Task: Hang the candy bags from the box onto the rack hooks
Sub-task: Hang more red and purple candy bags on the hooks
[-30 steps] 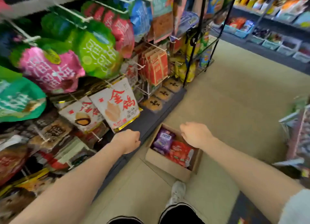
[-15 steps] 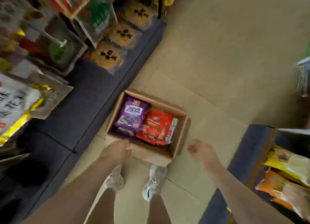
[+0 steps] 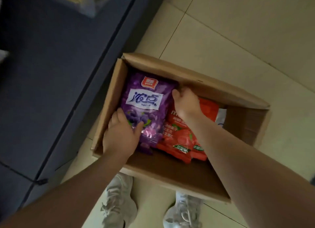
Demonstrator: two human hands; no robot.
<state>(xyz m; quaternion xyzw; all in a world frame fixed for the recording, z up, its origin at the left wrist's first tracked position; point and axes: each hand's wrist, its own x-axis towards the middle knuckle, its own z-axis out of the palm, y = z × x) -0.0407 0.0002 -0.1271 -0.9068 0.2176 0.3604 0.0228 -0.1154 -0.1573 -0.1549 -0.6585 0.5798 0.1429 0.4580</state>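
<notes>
An open cardboard box (image 3: 221, 93) stands on the tiled floor. Inside lies a purple candy bag (image 3: 146, 106) on the left and a red candy bag (image 3: 179, 137) to its right. My left hand (image 3: 121, 135) grips the purple bag at its lower left edge, thumb over the front. My right hand (image 3: 185, 103) holds the bag's upper right edge, fingers curled behind it. No rack hooks show in this view.
The dark blue base (image 3: 51, 74) of the shelving runs along the left, close to the box. My two white shoes (image 3: 117, 202) stand just below the box. Beige floor tiles (image 3: 238, 31) spread to the right and beyond.
I have bent down over the box, and the view has dropped from the rack to the floor. Both hands went from hovering near the box to taking hold of the purple bag inside.
</notes>
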